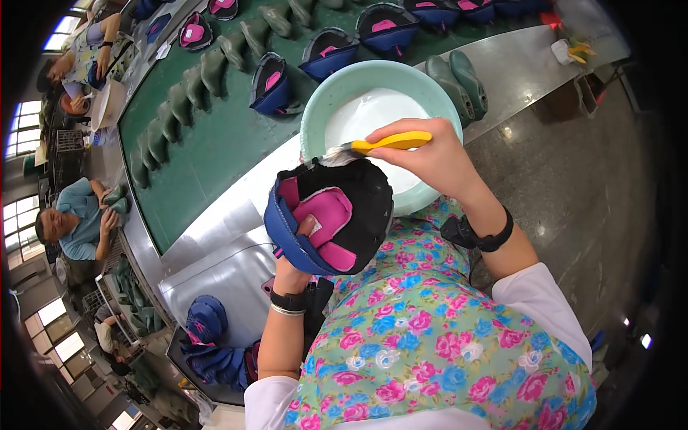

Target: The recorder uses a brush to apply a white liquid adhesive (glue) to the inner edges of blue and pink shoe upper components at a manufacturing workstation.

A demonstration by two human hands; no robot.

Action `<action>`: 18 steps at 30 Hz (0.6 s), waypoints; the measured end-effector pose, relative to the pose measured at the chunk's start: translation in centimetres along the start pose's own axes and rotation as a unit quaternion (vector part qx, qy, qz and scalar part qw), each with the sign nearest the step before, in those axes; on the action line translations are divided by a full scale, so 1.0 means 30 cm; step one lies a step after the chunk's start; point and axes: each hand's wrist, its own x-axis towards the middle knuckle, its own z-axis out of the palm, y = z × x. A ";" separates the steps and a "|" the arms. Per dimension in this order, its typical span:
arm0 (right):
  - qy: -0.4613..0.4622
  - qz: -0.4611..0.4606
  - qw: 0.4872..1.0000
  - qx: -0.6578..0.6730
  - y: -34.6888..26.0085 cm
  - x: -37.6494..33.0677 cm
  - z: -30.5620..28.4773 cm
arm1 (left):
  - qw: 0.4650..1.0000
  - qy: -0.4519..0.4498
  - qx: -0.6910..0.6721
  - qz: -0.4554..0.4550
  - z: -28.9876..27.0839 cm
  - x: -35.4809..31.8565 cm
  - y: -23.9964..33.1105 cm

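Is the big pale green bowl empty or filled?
Partly filled: white liquid covers the bottom of the bowl. I cannot tell how deep.

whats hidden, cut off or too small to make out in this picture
- Head view: most fingers of the left hand, behind the blue shoe upper it holds.
- Head view: some fingers of the right hand, behind the hand itself and the yellow brush.
- Head view: part of the basin's rim, behind that hand and the shoe upper.
- Head view: an upper at the top, cut off by the picture's edge.
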 end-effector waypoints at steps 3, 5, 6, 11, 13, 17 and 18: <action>0.061 0.059 0.993 -0.081 0.019 -0.044 0.006 | 1.000 0.002 0.023 0.008 -0.011 0.002 0.014; 0.063 0.068 0.993 -0.078 0.016 -0.073 0.016 | 0.999 -0.003 0.000 0.052 -0.016 0.008 0.018; 0.069 0.104 0.989 -0.080 0.012 -0.096 0.018 | 0.999 -0.004 -0.001 0.054 -0.017 0.011 0.013; 0.035 0.149 0.987 -0.037 -0.067 -0.126 0.072 | 0.990 0.023 0.052 0.126 -0.050 0.051 -0.009; 0.013 0.162 0.986 0.031 -0.109 -0.147 0.068 | 0.974 0.039 0.146 0.166 -0.070 0.062 -0.014; -0.041 0.158 0.982 0.097 -0.141 -0.170 0.065 | 0.961 0.018 0.188 0.204 -0.077 0.060 -0.012; -0.059 0.134 0.985 0.092 -0.136 -0.169 0.064 | 0.961 0.024 0.189 0.202 -0.069 0.054 -0.007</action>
